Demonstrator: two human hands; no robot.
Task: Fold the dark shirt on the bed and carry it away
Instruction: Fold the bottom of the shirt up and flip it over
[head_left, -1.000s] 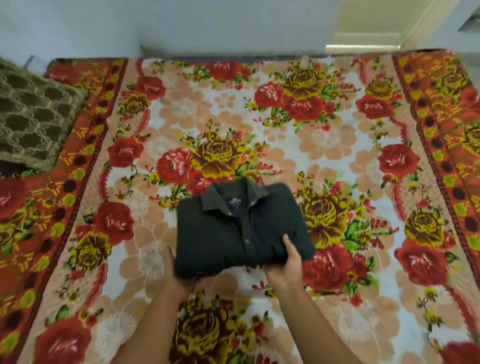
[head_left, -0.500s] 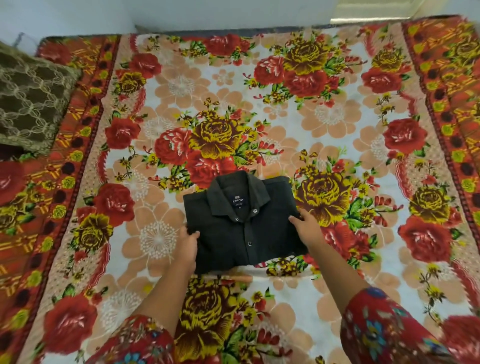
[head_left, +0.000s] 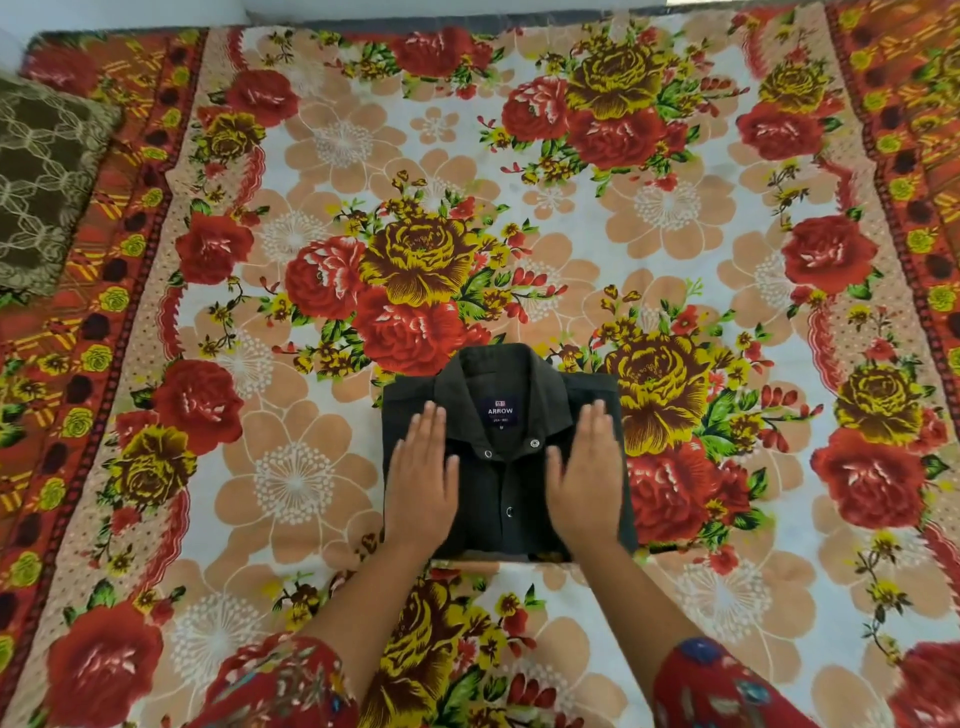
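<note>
Both hands lie flat and spread on the folded dark shirt, left hand and right hand flanking its placket; collar points away.

Filling nearly the whole view: a bed under a loud floral blanket, pale centre crowded with red and yellow roses, peach blossoms and green leaves. Running down both sides, wide orange-red borders dotted with small yellow flowers. Far left, resting on that border, a brown cushion with a pale lattice pattern. Along the top edge, a dark strip of bedding, then a sliver of plain light wall. Bright, even lighting, no hard shadows.
</note>
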